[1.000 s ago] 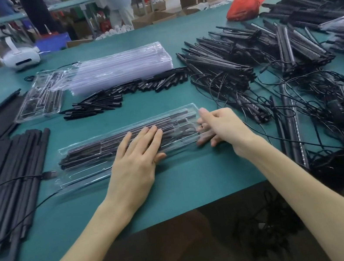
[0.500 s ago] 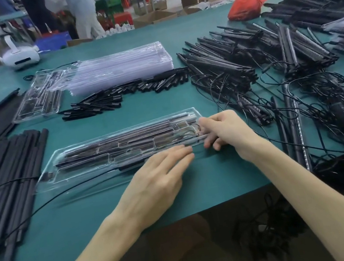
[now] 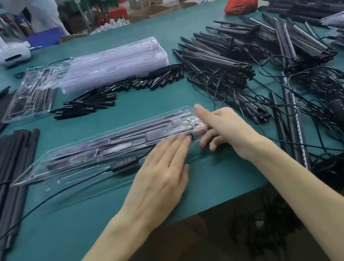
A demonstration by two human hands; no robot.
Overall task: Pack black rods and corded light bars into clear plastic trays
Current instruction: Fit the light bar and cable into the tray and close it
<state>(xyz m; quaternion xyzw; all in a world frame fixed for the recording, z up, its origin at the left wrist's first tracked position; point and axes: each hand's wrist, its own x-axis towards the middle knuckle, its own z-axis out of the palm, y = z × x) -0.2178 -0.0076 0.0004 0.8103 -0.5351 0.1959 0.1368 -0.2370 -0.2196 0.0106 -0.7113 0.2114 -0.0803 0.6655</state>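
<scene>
Tray: clear, filled with black parts, on green desk.
Left hand: flat, straight fingers touching tray's near edge.
Right hand: seemingly pinching tray's right end.

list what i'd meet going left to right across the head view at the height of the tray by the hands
black rods → clear tray → right hand at its right end → tangled corded light bars; the left hand overlaps the tray, so left out
</scene>
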